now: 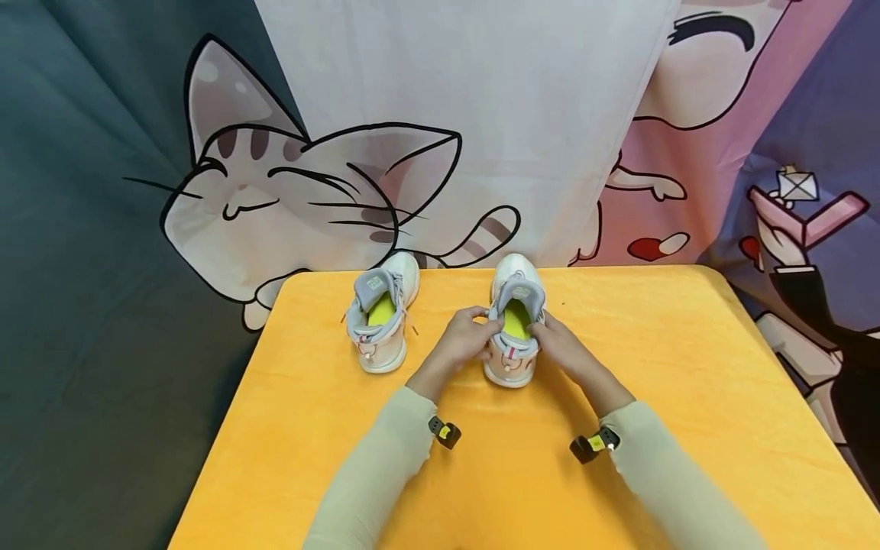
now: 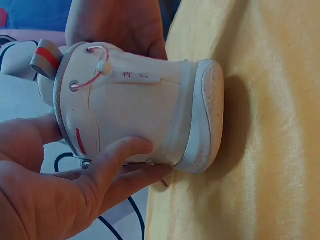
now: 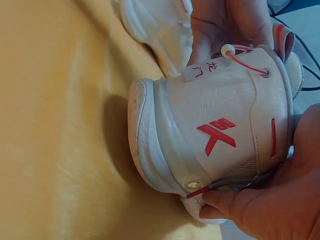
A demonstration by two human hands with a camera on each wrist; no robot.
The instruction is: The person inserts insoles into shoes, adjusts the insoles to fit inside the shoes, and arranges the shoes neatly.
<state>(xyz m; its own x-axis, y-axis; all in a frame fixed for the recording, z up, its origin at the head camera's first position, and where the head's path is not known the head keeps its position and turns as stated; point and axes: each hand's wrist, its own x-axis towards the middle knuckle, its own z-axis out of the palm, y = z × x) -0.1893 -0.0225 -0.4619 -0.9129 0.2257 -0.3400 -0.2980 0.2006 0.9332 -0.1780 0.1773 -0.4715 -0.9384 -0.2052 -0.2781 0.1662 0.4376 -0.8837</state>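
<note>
Two white sneakers with grey linings and yellow-green insoles stand on the yellow-covered table, toes toward the back. My left hand point(image 1: 467, 336) grips the left side of the right-hand sneaker point(image 1: 509, 368), with the thumb at its collar. On the opposite side my right hand point(image 1: 562, 347) holds the collar too, thumb at the rim and fingers along the outside. In the right wrist view, the sneaker's side point(image 3: 215, 135) shows a red logo, a red cord with a bead and a heel loop. The other sneaker point(image 1: 376, 355) stands apart to the left, touched by neither hand.
The yellow cloth point(image 1: 619, 344) covers the table under both sneakers. Behind the table hangs a printed curtain point(image 1: 522, 92) with a cartoon cat and figures, close to the sneakers' toes. Black wrist cameras point(image 1: 445, 434) sit on both wrists.
</note>
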